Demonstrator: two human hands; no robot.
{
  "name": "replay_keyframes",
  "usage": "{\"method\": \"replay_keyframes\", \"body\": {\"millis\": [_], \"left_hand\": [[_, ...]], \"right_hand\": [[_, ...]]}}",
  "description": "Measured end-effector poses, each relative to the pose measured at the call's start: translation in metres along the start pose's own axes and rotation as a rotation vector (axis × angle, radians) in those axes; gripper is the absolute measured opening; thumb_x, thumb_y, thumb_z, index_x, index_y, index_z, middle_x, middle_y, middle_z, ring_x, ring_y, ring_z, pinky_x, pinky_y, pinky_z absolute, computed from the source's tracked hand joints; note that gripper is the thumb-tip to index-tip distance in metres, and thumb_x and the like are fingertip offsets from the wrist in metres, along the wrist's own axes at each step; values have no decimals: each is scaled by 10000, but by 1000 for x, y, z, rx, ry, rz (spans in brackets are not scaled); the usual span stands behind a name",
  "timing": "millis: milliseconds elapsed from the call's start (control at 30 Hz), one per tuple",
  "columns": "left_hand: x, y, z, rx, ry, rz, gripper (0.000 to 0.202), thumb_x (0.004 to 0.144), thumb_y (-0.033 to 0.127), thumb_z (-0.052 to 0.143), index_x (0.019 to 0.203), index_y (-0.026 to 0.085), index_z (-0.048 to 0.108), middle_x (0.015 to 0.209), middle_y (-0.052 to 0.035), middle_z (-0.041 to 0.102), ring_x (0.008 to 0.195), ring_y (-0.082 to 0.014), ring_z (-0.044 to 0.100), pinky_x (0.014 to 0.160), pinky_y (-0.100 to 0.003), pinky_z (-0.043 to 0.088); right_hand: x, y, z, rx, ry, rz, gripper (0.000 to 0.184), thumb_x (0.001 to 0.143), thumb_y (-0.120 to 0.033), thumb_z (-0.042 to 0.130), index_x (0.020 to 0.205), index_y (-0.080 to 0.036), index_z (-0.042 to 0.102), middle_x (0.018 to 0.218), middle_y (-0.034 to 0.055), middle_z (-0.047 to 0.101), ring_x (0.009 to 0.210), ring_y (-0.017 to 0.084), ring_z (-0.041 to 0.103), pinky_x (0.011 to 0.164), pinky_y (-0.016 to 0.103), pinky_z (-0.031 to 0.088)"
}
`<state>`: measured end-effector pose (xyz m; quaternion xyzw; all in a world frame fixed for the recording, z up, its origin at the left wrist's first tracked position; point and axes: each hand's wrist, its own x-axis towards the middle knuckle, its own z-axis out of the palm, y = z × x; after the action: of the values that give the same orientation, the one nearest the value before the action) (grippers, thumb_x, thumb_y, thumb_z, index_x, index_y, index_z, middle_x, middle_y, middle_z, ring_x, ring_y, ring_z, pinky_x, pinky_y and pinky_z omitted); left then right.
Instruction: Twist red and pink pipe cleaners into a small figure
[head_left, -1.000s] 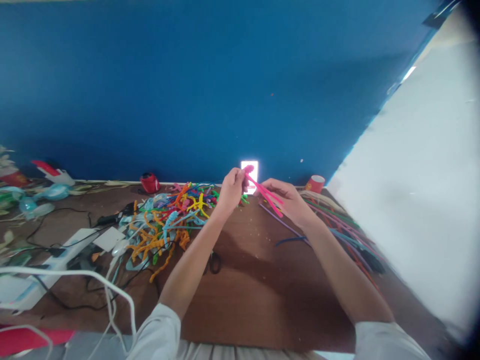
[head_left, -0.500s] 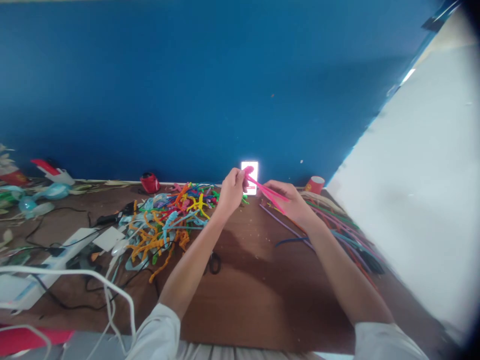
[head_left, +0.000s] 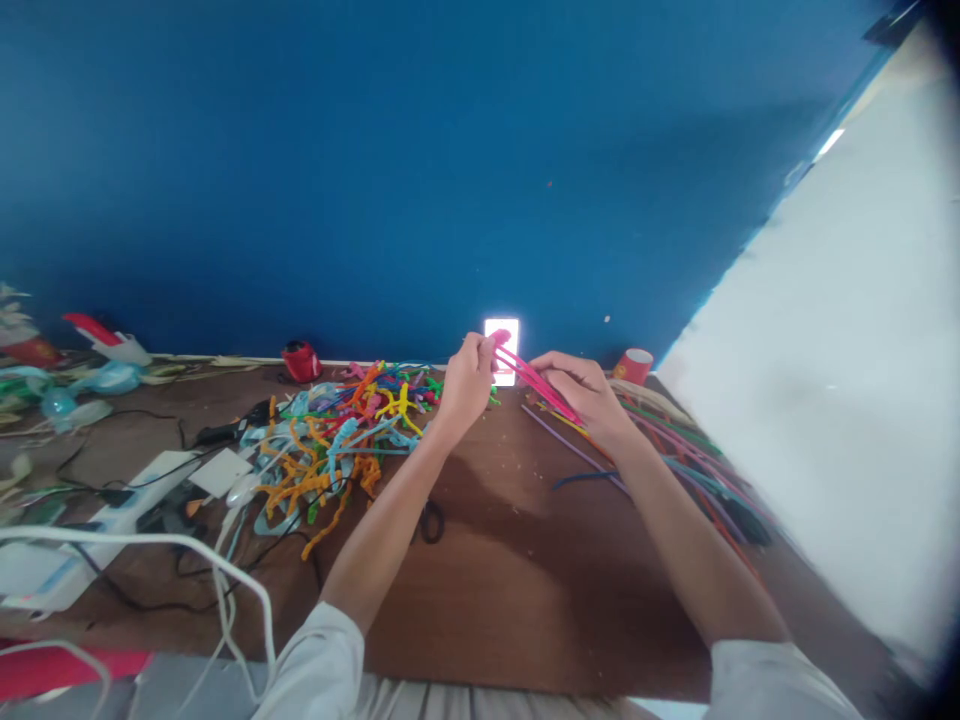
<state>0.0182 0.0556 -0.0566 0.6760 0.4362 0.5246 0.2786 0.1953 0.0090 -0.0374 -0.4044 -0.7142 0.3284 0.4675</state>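
Pink pipe cleaners (head_left: 534, 377) stretch between my two hands above the table. My left hand (head_left: 469, 378) is closed, pinching their bunched, thicker end in front of a bright phone screen (head_left: 511, 330). My right hand (head_left: 583, 392) is closed round the loose strands lower down, its index finger reaching along them toward the left. The strands run down to the right and pass under the right palm, where their ends are partly hidden. Beyond my left wrist lies a heap of twisted, coloured pipe cleaners (head_left: 300, 485).
Straight pipe cleaners (head_left: 697, 450) lie in a bundle on the right. Scissors (head_left: 430, 522) rest near my left forearm. A red paper cup (head_left: 634, 366) and a red object (head_left: 301, 361) stand by the blue wall. Cables and a white power strip (head_left: 142, 500) are on the left.
The pink strands have drawn closer together, and my right hand has shifted slightly on them, its index finger straighter. My left hand keeps its pinch; the view has moved a little.
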Motion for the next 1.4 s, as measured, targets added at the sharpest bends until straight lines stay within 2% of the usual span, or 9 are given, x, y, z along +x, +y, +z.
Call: {"method": "replay_keyframes", "body": {"millis": [200,333,500,633,767,900,1100,1267,1400], "left_hand": [[-2,4,2,89,-8,-2,232,1014,320,405,843,196,501,629,20,541,563,-119,474,585,-258,308],[-3,6,3,108,13,31,199,1010,287,409,853,202,498,626,18,543,571,-130,474,595,-270,303],[-4,9,2,101,-3,31,223,1015,301,386,837,206,481,631,12,540,575,-131,482,595,-272,315],[-5,9,2,39,-13,74,221,1006,342,418,865,202,515,662,5,584,581,-119,522,585,-255,357],[-4,4,2,-30,-11,53,249,961,426,512,944,186,574,704,-17,645,592,-120,598,578,-237,436],[-2,1,1,-152,-18,-3,313,907,462,595,928,149,609,804,-76,710,668,-145,684,600,-233,510],[-2,3,1,-254,-68,-64,318,913,457,582,912,139,602,846,-102,736,696,-156,712,608,-228,540],[-3,3,8,-300,-82,-104,279,942,417,534,903,145,586,852,-102,728,666,-143,698,571,-218,516],[-3,3,11,-356,-75,-124,237,950,376,521,933,147,579,844,-89,719,645,-131,678,581,-228,517]], "right_hand": [[-1,1,4,210,-54,143,317,932,-487,517,970,-198,641,782,44,685,625,155,617,526,271,426],[2,9,6,168,-51,174,320,878,-481,623,1051,-212,621,725,23,688,587,142,609,538,270,443],[2,13,8,141,-54,153,316,867,-479,642,1049,-222,624,626,-19,618,520,121,543,514,266,436],[0,12,7,7,1,112,310,885,-492,616,1030,-218,632,598,-30,573,500,117,484,481,258,362],[-2,8,7,-349,83,-46,260,951,-420,533,996,-212,680,722,17,648,607,145,527,598,289,370],[-3,7,7,-588,57,-159,276,999,-345,449,1022,-208,687,815,56,699,688,179,589,668,302,367],[-3,16,7,-833,103,-171,307,1012,-284,378,1030,-195,671,961,101,730,816,228,647,688,310,376],[-2,22,8,-915,98,-159,300,991,-218,353,1078,-177,637,1010,119,708,837,241,645,678,318,385],[0,22,11,-824,85,-161,306,991,-204,332,1101,-167,615,1015,122,694,837,235,632,680,315,388]]}}
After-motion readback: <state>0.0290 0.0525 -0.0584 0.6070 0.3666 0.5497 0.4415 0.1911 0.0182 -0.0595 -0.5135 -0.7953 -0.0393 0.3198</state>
